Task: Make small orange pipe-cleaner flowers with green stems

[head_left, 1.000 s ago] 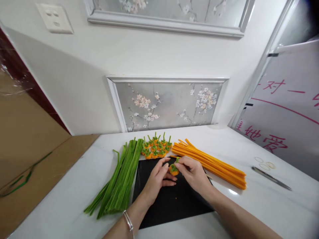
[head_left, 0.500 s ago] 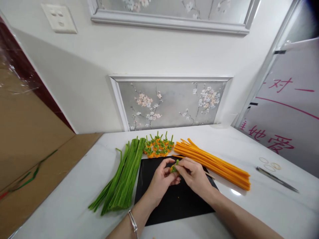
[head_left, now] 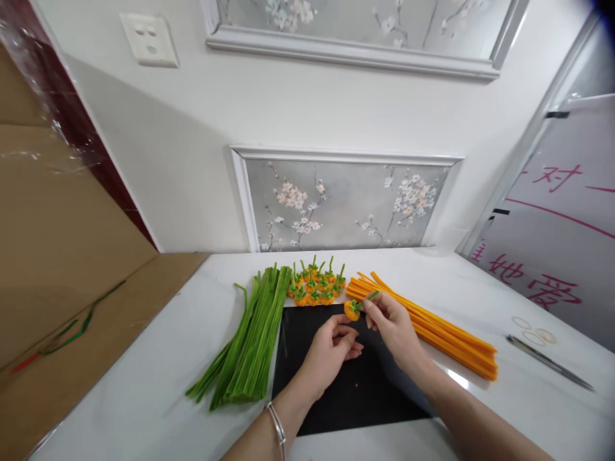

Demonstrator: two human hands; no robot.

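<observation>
My right hand (head_left: 390,320) pinches the green stem of a small orange pumpkin-like piece (head_left: 352,310), which hangs tilted over the back edge of a black mat (head_left: 355,390). Just below and left of that piece is my left hand (head_left: 331,352), its fingers loosely curled and apart, with nothing seen in them. Several finished orange pieces with green stems (head_left: 314,285) stand grouped behind the mat. Green fuzzy stems (head_left: 254,346) lie in a bundle to the left, and orange ones (head_left: 432,323) to the right, partly behind my right hand.
Metal tweezers (head_left: 550,362) lie on the white table (head_left: 158,384) at the right, beside several thin rings (head_left: 533,331). Brown cardboard (head_left: 62,256) covers the left side. A wall with a framed floral panel (head_left: 346,205) rises behind the table.
My right hand has lifted the small orange piece up and away from my left hand, which has let go of it. The whole view has shifted, so the scene sits slightly further right.
</observation>
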